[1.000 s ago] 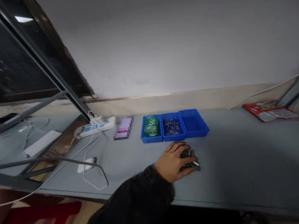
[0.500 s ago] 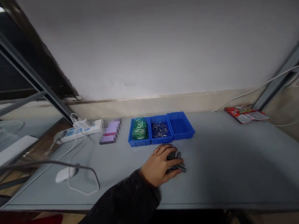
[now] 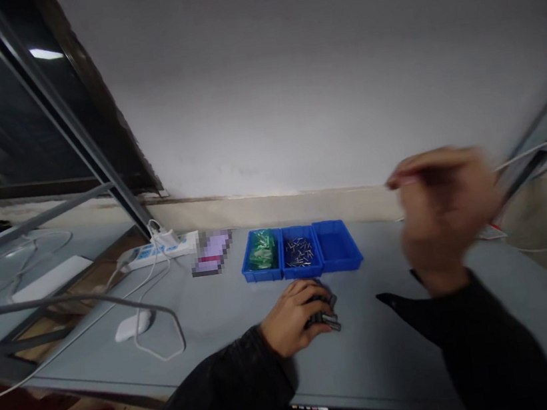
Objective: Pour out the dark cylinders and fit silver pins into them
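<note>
My left hand rests on the table with its fingers curled over a small heap of dark grey, rod-like pieces, partly hidden under the fingers. Just beyond it stand three joined blue bins. In the left bin lies a green plastic bag of small parts, and small silvery metal pins fill the middle one. The right bin shows only its bare floor. Raised above the table on the right, my right hand is smeared by motion, its fingers bent; whether it holds anything is unclear.
To the left are a white power strip with plugs, a pixelated phone-like object, a white adapter-like item and loose cables. A red packet lies behind my right hand. Metal posts flank the table, with a wall behind.
My right hand has come into view from the right, raised over the table. My left hand's fingers have drawn in closer around the grey pieces. The whole view has shifted slightly.
</note>
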Demonstrator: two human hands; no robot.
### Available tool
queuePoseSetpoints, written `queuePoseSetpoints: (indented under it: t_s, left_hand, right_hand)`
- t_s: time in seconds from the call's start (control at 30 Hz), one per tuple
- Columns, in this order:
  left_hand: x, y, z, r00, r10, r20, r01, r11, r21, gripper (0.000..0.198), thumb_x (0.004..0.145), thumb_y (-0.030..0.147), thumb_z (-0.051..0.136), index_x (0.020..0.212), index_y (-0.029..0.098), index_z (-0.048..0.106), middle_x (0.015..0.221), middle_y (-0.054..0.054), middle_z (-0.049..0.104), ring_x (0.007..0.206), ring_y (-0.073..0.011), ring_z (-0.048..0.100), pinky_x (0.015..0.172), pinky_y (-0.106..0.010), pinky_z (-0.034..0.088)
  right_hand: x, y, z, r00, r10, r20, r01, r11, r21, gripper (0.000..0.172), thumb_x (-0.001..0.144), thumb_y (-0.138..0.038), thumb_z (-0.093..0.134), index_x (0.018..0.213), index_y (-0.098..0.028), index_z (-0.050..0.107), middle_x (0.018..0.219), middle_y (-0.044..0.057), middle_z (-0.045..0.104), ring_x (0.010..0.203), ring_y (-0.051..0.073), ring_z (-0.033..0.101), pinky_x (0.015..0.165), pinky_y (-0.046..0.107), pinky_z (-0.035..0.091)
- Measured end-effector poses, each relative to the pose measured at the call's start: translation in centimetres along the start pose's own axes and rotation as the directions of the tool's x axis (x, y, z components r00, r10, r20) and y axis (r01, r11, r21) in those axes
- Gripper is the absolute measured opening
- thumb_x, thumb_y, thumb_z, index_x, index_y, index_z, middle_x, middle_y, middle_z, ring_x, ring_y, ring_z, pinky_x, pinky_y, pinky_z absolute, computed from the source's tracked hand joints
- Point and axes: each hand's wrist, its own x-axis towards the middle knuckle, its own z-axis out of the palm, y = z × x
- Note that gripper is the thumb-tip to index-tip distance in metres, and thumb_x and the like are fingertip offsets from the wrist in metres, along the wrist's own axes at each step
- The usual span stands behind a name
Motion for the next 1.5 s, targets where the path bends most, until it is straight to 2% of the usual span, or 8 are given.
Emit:
queuePoseSetpoints:
  t_s: [0.2, 0.37, 0.53, 0.63, 0.8, 0.93, 1.13, 1.5]
  left_hand:
    - [-0.1, 0.1, 0.1, 0.999, 0.020, -0.025, -0.021, 0.999, -0.029, 0.018, 0.092, 0.036, 0.069, 0.105, 0.024, 0.071, 0.104, -0.003, 0.073, 0.112, -0.0207, 0.058, 0.111, -0.040, 0.035]
    - [-0.6, -0.3, 0.7, 0.999, 0.012, -0.045, -0.011, 0.999, 0.033, 0.012, 0.095, 0.032, 0.064, 0.103, 0.025, 0.071, 0.091, 0.000, 0.074, 0.101, -0.0181, 0.063, 0.118, -0.043, 0.024]
    - [-0.6, 0.1, 0.4, 0.991, 0.010, -0.131, -0.006, 1.000, 0.031, 0.014, 0.097, 0.033, 0.062, 0.104, 0.025, 0.070, 0.096, 0.000, 0.075, 0.102, -0.0172, 0.063, 0.119, -0.042, 0.024]
    - [-0.5, 0.4, -0.3, 0.987, -0.014, -0.160, 0.027, 0.996, 0.079, 0.014, 0.098, 0.031, 0.059, 0.105, 0.024, 0.070, 0.096, -0.001, 0.075, 0.102, -0.0173, 0.063, 0.119, -0.044, 0.024]
    - [0.5, -0.5, -3.2, 0.959, -0.093, -0.269, 0.140, 0.977, 0.163, 0.014, 0.099, 0.030, 0.059, 0.105, 0.023, 0.068, 0.093, -0.001, 0.073, 0.097, -0.0178, 0.062, 0.114, -0.044, 0.030]
    - [1.6, -2.0, -4.9, 0.929, -0.121, -0.350, 0.201, 0.959, 0.201, 0.016, 0.100, 0.031, 0.057, 0.105, 0.020, 0.068, 0.095, -0.003, 0.071, 0.093, -0.0185, 0.060, 0.108, -0.043, 0.035]
    - [1.2, -3.4, -3.6, 0.924, -0.089, -0.372, 0.175, 0.963, 0.204, 0.019, 0.102, 0.029, 0.051, 0.107, 0.018, 0.066, 0.094, -0.004, 0.071, 0.090, -0.0185, 0.060, 0.097, -0.040, 0.042]
    - [0.2, -3.8, -3.5, 0.909, -0.117, -0.401, 0.198, 0.966, 0.165, 0.022, 0.103, 0.035, 0.050, 0.097, 0.018, 0.063, 0.092, -0.004, 0.069, 0.089, -0.0179, 0.059, 0.093, -0.035, 0.042]
  right_hand:
    - [-6.4, 3.9, 5.0, 0.948, -0.091, 0.306, 0.061, 0.992, 0.106, 0.017, 0.088, -0.007, 0.047, 0.084, -0.019, 0.059, 0.079, 0.005, 0.060, 0.079, 0.019, 0.057, 0.074, 0.035, 0.048]
    - [-10.0, 5.7, 5.5, 0.903, -0.103, 0.417, 0.069, 0.993, 0.095, 0.018, 0.087, -0.005, 0.048, 0.087, -0.020, 0.058, 0.083, 0.006, 0.061, 0.082, 0.020, 0.056, 0.077, 0.037, 0.046]
    - [-10.9, 5.3, 4.6, 0.887, -0.134, 0.442, 0.104, 0.990, 0.092, 0.016, 0.088, -0.006, 0.047, 0.087, -0.019, 0.056, 0.080, 0.005, 0.058, 0.078, 0.020, 0.052, 0.074, 0.036, 0.043]
    - [-11.2, 4.9, 4.3, 0.846, -0.159, 0.508, 0.081, 0.982, 0.172, 0.014, 0.091, -0.009, 0.046, 0.088, -0.018, 0.056, 0.075, 0.004, 0.055, 0.074, 0.019, 0.048, 0.069, 0.035, 0.039]
    - [-11.7, 4.4, 4.2, 0.810, -0.171, 0.561, 0.074, 0.979, 0.192, 0.010, 0.093, -0.015, 0.048, 0.086, -0.018, 0.055, 0.070, 0.002, 0.053, 0.069, 0.017, 0.046, 0.066, 0.035, 0.037]
    - [-12.4, 4.3, 4.8, 0.775, -0.175, 0.608, 0.092, 0.982, 0.165, 0.007, 0.095, -0.016, 0.051, 0.095, -0.018, 0.058, 0.081, 0.004, 0.060, 0.078, 0.018, 0.053, 0.073, 0.035, 0.042]
    - [-13.3, 4.1, 5.7, 0.717, -0.199, 0.668, 0.117, 0.979, 0.166, 0.012, 0.096, -0.016, 0.050, 0.103, -0.019, 0.059, 0.090, 0.007, 0.064, 0.085, 0.020, 0.058, 0.077, 0.036, 0.048]
    - [-14.4, 4.2, 6.1, 0.710, -0.237, 0.663, 0.154, 0.971, 0.182, 0.013, 0.096, -0.016, 0.053, 0.106, -0.020, 0.061, 0.100, 0.007, 0.066, 0.094, 0.022, 0.059, 0.088, 0.043, 0.050]
